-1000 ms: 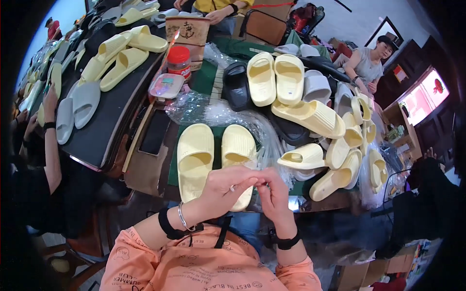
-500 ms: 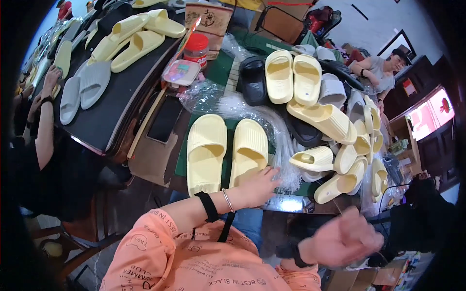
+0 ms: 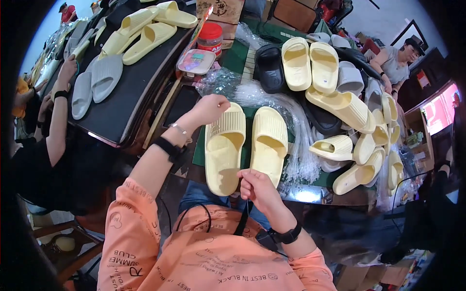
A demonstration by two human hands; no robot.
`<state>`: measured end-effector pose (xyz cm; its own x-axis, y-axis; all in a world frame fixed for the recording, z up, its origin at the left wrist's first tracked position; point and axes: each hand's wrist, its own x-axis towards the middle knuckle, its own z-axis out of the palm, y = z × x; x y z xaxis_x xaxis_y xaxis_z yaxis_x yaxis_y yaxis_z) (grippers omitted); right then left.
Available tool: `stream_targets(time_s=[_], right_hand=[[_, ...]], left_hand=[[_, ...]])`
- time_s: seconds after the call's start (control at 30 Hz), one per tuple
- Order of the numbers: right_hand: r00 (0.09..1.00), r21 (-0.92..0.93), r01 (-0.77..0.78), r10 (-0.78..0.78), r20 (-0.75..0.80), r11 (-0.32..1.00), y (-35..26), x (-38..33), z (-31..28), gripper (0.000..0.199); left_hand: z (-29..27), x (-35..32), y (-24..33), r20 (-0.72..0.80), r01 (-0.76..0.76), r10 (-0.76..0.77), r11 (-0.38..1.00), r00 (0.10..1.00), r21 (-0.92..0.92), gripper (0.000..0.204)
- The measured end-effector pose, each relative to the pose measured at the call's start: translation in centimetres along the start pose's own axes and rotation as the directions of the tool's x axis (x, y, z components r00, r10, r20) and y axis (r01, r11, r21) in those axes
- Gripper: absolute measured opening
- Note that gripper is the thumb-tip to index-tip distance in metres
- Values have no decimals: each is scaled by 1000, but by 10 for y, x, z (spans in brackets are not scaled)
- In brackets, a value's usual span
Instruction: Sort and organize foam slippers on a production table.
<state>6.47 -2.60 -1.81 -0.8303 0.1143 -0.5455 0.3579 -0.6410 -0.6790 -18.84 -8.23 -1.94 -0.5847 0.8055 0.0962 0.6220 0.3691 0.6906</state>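
Observation:
A pair of pale yellow slippers, left one (image 3: 224, 148) and right one (image 3: 268, 140), lies side by side on a green mat (image 3: 200, 150) in front of me. My left hand (image 3: 209, 107) is stretched forward with fingers curled, at the toe of the left slipper beside crumpled clear plastic (image 3: 221, 80); its grip is hidden. My right hand (image 3: 255, 186) hovers at the heels of the pair, thumb and fingertips pinched together. Anything thin between them is too small to see.
A bundle of clear plastic strands (image 3: 296, 145) lies right of the pair, with a heap of yellow slippers (image 3: 359, 140) beyond. Farther back are a black slipper (image 3: 269, 68), another yellow pair (image 3: 310, 63) and a red-lidded jar (image 3: 210, 38). On the left, another person's hand (image 3: 65, 72) rests by grey slippers (image 3: 92, 82).
My left hand left the right slipper's heel and reached forward to the left slipper's toe. My right hand came back from the lower right to the heels, now pinched.

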Motion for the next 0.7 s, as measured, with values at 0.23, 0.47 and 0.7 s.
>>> stream_targets(time_s=[0.23, 0.47, 0.7], right_hand=[[989, 328, 88, -42, -144, 941, 0, 57, 19, 13], [901, 155, 310, -238, -362, 938, -19, 99, 34, 20], [948, -161, 317, -316, 32, 935, -5, 46, 28, 21]], left_hand=[[21, 25, 4, 286, 175, -258, 942, 923, 286, 43], [36, 44, 25, 417, 98, -199, 963, 887, 251, 35], [34, 26, -21, 88, 136, -122, 972, 989, -189, 13]])
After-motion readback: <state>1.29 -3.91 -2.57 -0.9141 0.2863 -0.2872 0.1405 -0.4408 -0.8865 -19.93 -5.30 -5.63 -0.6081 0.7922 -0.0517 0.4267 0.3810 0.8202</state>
